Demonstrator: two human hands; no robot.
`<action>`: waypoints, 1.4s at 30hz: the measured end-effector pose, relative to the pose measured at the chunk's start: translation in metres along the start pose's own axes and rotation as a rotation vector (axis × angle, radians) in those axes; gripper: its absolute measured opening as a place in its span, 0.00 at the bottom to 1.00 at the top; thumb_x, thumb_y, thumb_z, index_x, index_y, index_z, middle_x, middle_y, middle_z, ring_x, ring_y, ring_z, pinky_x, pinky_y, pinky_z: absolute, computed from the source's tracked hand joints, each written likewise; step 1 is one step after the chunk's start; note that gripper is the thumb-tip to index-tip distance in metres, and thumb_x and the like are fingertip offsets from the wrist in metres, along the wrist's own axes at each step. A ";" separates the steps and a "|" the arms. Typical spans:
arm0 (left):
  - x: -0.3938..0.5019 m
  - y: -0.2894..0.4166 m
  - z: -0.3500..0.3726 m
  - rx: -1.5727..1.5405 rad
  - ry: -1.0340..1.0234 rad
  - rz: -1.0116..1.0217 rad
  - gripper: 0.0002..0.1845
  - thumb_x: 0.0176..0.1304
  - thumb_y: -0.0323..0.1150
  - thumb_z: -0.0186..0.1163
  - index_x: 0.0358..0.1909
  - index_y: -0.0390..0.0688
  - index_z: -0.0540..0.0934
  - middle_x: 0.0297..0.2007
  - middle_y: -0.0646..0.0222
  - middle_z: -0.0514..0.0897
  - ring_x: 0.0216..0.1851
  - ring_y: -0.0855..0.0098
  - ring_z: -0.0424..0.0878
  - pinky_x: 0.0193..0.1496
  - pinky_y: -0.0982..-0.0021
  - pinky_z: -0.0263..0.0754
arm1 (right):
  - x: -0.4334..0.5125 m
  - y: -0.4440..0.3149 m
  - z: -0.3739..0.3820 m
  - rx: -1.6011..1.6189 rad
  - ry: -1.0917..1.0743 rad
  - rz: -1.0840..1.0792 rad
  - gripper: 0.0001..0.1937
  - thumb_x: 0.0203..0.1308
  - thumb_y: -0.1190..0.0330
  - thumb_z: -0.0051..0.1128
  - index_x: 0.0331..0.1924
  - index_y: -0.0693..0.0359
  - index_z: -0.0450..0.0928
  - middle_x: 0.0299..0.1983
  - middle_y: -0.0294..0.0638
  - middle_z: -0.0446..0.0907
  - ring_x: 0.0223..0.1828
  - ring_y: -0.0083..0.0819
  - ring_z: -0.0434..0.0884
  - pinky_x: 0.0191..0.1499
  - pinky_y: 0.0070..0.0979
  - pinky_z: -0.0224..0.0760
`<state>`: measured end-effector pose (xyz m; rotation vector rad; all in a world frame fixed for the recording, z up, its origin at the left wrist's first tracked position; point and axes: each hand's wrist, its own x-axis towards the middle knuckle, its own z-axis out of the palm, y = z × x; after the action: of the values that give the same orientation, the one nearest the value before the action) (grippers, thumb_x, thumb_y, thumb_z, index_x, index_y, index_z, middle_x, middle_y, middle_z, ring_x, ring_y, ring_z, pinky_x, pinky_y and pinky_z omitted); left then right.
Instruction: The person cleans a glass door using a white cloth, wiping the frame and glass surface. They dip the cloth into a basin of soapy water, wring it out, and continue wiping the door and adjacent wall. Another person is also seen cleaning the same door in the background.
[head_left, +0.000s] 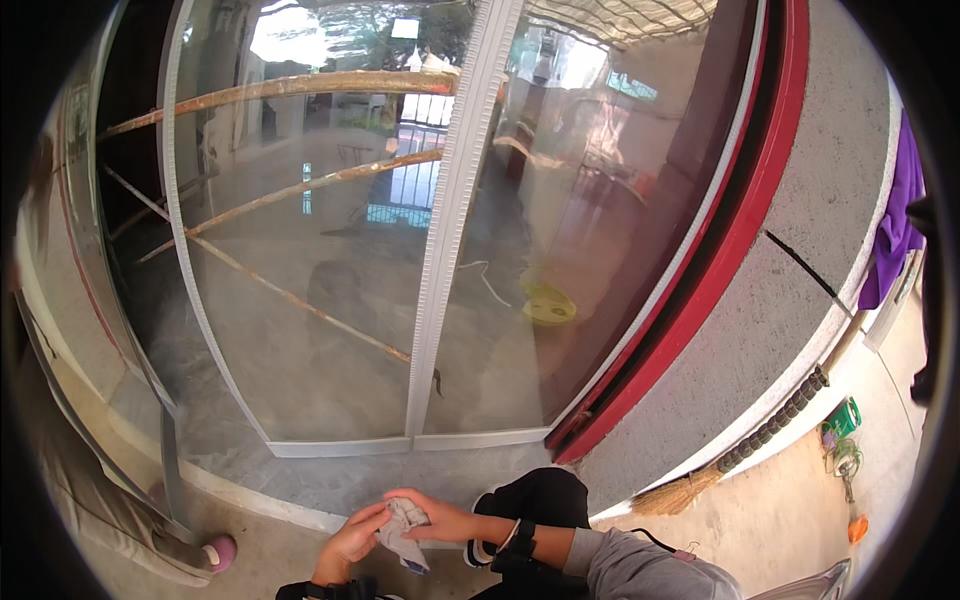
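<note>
A crumpled light-grey cloth (403, 526) is bunched between my two hands, low in the view. My right hand (442, 517) grips it from the right, thumb in front and fingers over the top. On the other side my left hand (355, 534) touches the cloth's edge with its fingertips, fingers extended. Ahead of me stands a glass sliding door (315, 300) with a white frame, closest to my hands at its bottom rail. Reflections and haze show on the glass, and rusty scaffold poles (300, 196) are visible through it.
A red door frame (757, 225) borders the glass on the right, beside a grey wall (817, 172). A straw broom (679, 491) leans there, below a purple cloth (892, 217). At left, another person's leg (120, 517) with a pink shoe (220, 553) is close by.
</note>
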<state>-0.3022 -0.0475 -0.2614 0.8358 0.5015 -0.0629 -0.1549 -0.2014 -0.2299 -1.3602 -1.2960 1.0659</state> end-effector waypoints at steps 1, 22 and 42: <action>-0.001 0.003 -0.001 0.118 -0.095 0.112 0.18 0.69 0.32 0.56 0.58 0.39 0.73 0.50 0.69 0.80 0.52 0.76 0.76 0.54 0.76 0.70 | 0.004 0.004 -0.005 -0.125 -0.001 -0.050 0.36 0.56 0.70 0.62 0.68 0.54 0.55 0.60 0.47 0.67 0.63 0.38 0.67 0.62 0.33 0.62; 0.131 0.202 0.176 0.589 -0.136 0.860 0.18 0.68 0.25 0.51 0.59 0.38 0.69 0.55 0.63 0.76 0.58 0.70 0.72 0.63 0.68 0.65 | -0.006 -0.024 -0.118 1.441 0.253 -0.074 0.26 0.69 0.48 0.43 0.58 0.60 0.73 0.53 0.42 0.79 0.53 0.35 0.79 0.58 0.35 0.71; 0.243 0.245 0.201 0.656 0.334 0.812 0.19 0.65 0.32 0.59 0.56 0.41 0.72 0.48 0.71 0.78 0.48 0.76 0.72 0.54 0.73 0.66 | -0.040 -0.024 -0.155 1.416 0.509 -0.244 0.21 0.68 0.61 0.49 0.62 0.57 0.63 0.55 0.38 0.73 0.56 0.30 0.74 0.59 0.31 0.68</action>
<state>0.0531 0.0066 -0.0880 1.6581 0.4208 0.7037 -0.0097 -0.2507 -0.1797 -0.2957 -0.1182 0.9921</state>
